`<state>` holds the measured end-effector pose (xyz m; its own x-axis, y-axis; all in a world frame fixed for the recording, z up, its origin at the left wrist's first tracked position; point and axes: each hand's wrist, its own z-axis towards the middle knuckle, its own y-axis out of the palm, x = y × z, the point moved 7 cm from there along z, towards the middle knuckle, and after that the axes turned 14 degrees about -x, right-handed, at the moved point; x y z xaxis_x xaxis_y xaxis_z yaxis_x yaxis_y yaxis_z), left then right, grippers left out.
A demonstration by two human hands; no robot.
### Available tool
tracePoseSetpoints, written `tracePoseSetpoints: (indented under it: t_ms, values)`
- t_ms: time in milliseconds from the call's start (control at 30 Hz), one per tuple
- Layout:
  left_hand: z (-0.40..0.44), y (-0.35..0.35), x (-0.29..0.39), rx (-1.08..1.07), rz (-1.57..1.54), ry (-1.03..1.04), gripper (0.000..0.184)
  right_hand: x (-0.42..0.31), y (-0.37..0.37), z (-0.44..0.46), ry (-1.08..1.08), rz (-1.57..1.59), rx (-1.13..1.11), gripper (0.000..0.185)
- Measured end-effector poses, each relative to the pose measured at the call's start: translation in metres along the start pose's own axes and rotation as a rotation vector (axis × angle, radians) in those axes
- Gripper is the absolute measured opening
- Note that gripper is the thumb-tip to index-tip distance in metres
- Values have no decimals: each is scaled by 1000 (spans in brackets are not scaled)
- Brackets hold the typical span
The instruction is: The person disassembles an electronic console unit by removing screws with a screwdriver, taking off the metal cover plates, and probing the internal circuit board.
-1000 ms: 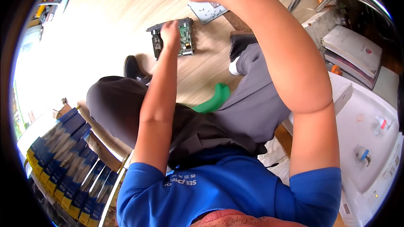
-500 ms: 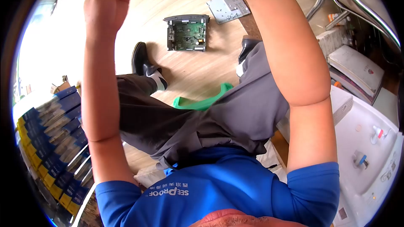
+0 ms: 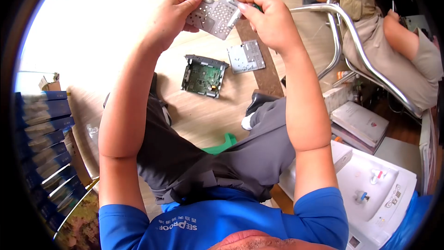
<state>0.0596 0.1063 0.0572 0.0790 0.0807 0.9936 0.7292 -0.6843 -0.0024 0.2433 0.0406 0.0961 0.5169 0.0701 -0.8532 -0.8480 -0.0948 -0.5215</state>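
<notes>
A perforated metal plate (image 3: pixel 216 17) is held up above the floor between my hands. My left hand (image 3: pixel 178 16) pinches its left edge, thumb on top and fingers underneath. At the upper right corner, my right hand (image 3: pixel 270 21) has its thumb and fingers closed on the plate. Something small and dark green (image 3: pixel 257 7) shows behind the right fingers; its kind is hidden. Below the hands, an opened electronic unit (image 3: pixel 203 76) with a green circuit board lies on the floor. Beside it, to the right, rests a flat silver metal cover (image 3: pixel 246 57).
A green plastic piece (image 3: pixel 220 145) lies between my legs. Stacked blue boxes (image 3: pixel 46 129) stand at left. On the right are a metal-framed chair (image 3: pixel 340 14), books (image 3: pixel 360 122) and a white water dispenser (image 3: pixel 370 185). Another person (image 3: pixel 370 41) sits at the upper right.
My hands have come down into full view, and the perforated plate now shows between them. The view has shifted, bringing the other person at the upper right into sight.
</notes>
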Motion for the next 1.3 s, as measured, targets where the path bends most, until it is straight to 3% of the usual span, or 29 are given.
tracePoseSetpoints:
  t_ms: [200,367,733,867,933,1067,1167,1300]
  values:
    - [11,-6,7,-11,16,52,39,11,4,2,41,145,-22,21]
    - [17,-1,12,-12,-18,66,38,12,5,2,70,466,-22,16]
    - [34,3,-12,44,-383,41,29,0,-14,7,-18,314,294,14]
    - [23,6,-12,37,-390,-6,49,5,-9,13,23,187,270,15]
    - [15,7,-9,-38,-424,-18,65,-8,1,13,-7,-130,269,15]
    - [13,-2,-24,9,-511,-32,72,-30,26,9,-144,-156,171,14]
    - [10,-12,-28,97,-527,-5,88,-36,39,11,-156,-154,80,14]
    - [10,-19,-32,154,-502,-17,89,-44,48,12,-212,-150,43,15]
